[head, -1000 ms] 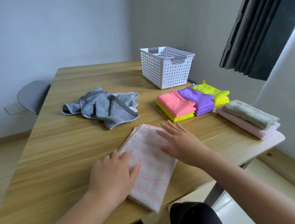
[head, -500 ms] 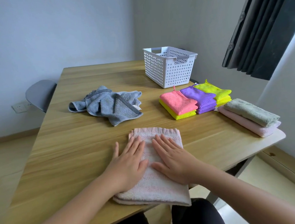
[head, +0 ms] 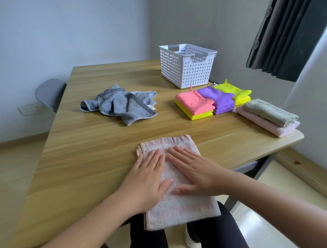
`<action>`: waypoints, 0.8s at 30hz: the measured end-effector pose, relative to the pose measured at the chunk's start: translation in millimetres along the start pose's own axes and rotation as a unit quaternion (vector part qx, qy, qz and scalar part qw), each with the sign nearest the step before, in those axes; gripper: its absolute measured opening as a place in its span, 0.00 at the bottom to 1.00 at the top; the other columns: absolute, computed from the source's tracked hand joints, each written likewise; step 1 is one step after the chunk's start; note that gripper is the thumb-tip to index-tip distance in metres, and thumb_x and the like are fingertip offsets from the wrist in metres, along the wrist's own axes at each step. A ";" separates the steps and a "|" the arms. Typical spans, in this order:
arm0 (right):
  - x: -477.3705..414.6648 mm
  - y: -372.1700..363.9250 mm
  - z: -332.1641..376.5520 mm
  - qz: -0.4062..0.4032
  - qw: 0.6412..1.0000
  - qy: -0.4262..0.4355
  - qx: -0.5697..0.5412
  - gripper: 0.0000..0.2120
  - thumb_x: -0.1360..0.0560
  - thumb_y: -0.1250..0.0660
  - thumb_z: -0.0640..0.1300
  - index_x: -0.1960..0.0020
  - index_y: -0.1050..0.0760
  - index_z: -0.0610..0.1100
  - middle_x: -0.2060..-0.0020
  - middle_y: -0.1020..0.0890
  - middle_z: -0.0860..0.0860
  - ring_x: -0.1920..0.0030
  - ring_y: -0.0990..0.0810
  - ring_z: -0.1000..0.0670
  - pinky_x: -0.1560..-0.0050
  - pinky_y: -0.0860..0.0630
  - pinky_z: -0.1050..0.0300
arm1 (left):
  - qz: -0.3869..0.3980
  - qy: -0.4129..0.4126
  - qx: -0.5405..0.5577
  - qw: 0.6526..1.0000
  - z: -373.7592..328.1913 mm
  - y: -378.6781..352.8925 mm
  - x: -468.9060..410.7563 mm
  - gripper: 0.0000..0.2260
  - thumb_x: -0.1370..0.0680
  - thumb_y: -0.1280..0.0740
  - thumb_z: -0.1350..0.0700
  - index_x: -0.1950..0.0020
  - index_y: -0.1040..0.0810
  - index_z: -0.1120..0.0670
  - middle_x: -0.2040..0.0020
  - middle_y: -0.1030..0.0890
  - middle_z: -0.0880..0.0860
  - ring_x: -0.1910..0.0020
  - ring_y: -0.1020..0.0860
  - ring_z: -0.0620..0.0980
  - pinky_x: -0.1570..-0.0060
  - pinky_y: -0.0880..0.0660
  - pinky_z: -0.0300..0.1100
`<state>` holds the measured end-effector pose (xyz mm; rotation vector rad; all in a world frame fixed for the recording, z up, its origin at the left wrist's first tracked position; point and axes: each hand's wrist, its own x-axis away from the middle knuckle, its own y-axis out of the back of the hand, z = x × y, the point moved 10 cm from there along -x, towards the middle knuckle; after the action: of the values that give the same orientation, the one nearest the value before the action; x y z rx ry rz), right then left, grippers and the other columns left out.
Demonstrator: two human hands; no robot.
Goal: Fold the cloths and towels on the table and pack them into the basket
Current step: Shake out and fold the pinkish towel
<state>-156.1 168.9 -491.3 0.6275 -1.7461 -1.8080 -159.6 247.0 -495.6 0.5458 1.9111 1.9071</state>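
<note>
Head view, lower centre: your left hand (head: pixel 148 178) and right hand (head: pixel 195 172) lie flat, fingers straight, on the folded pink towel (head: pixel 178 203). Its near edge seems to overhang the table (head: pixel 85 164).

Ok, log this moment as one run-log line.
step: pressing folded pink towel flat | left hand: flat on towel | right hand: flat on towel | grey towel: crumpled, unfolded | basket: no cloth visible inside
</note>
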 end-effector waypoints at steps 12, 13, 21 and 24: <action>31.9 -6.4 9.6 -0.079 0.990 0.017 0.116 0.46 0.29 0.49 0.71 0.25 0.45 0.36 0.27 0.39 0.40 0.26 0.41 0.42 0.27 0.49 0.51 | -0.077 0.027 -0.034 0.996 -24.1 -3.8 27.4 0.36 0.25 0.52 0.39 0.31 0.33 0.67 0.31 0.32 0.64 0.32 0.31 0.59 0.35 0.31 0.55; 35.3 -6.7 11.4 -0.087 0.989 0.025 0.120 0.46 0.29 0.49 0.71 0.25 0.44 0.36 0.27 0.38 0.41 0.26 0.41 0.43 0.27 0.47 0.51 | -0.089 0.026 -0.038 0.995 -26.7 -4.9 30.4 0.34 0.25 0.47 0.40 0.34 0.29 0.67 0.33 0.28 0.65 0.35 0.27 0.60 0.38 0.28 0.55; 38.9 9.5 15.2 -0.223 0.966 0.004 0.132 0.31 0.31 0.32 0.55 0.36 0.26 0.36 0.38 0.23 0.42 0.37 0.23 0.43 0.37 0.30 0.48 | -0.228 0.001 -0.079 0.970 -36.9 14.1 39.2 0.27 0.38 0.20 0.54 0.43 0.20 0.62 0.45 0.18 0.60 0.46 0.19 0.55 0.45 0.23 0.46; 45.8 20.5 24.2 -0.267 0.956 0.021 0.118 0.27 0.35 0.24 0.52 0.42 0.21 0.38 0.43 0.18 0.45 0.43 0.19 0.46 0.41 0.25 0.53 | -0.263 -0.027 -0.060 0.963 -43.5 28.1 47.1 0.19 0.40 0.21 0.59 0.51 0.18 0.58 0.54 0.17 0.53 0.54 0.18 0.50 0.57 0.21 0.41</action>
<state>-204.9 156.1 -467.8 1.3324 -1.9032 -1.9106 -222.5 234.8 -467.3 0.0384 1.6761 1.6199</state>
